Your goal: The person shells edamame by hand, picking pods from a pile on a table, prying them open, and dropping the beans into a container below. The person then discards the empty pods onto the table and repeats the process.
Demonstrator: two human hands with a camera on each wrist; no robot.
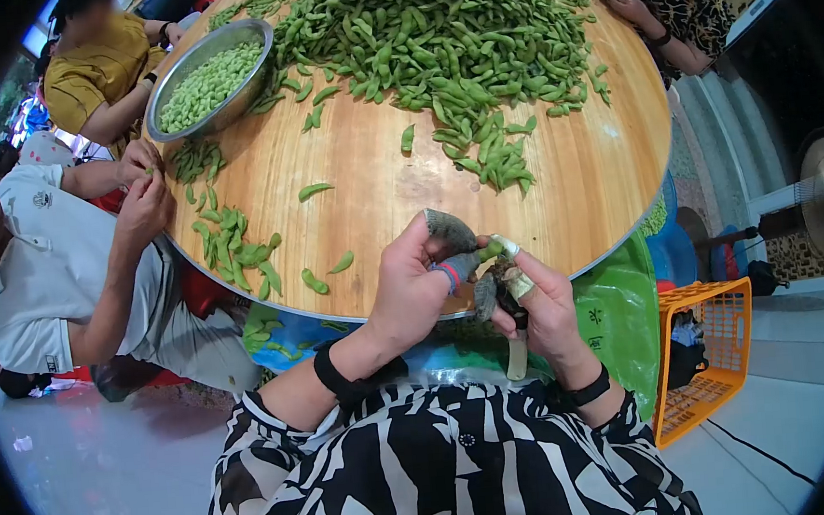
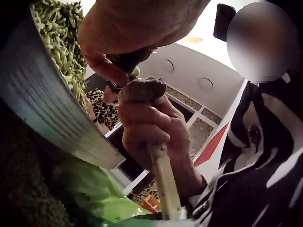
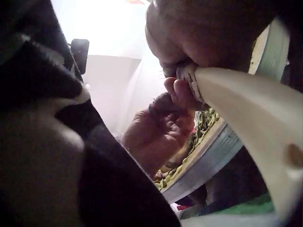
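My left hand (image 1: 412,282), with grey covers on its thumb and forefinger, pinches a green soybean pod (image 1: 494,248) at its fingertips. Close beside it, my right hand (image 1: 547,310) has pale tape on its fingers. A tool with a pale handle (image 1: 517,358) is gripped in that hand; its working end is hidden among the fingers. In the left wrist view the long pale handle (image 2: 163,177) slants down out of the right fist (image 2: 147,125). Both hands meet over the near edge of the round wooden table (image 1: 367,179).
A large heap of soybean pods (image 1: 443,37) covers the table's far side. A metal bowl (image 1: 257,76) of shelled beans stands at the left, near loose pods (image 1: 237,242). Other people sit around the table. A green bag (image 1: 620,314) and an orange crate (image 1: 728,339) are at the right.
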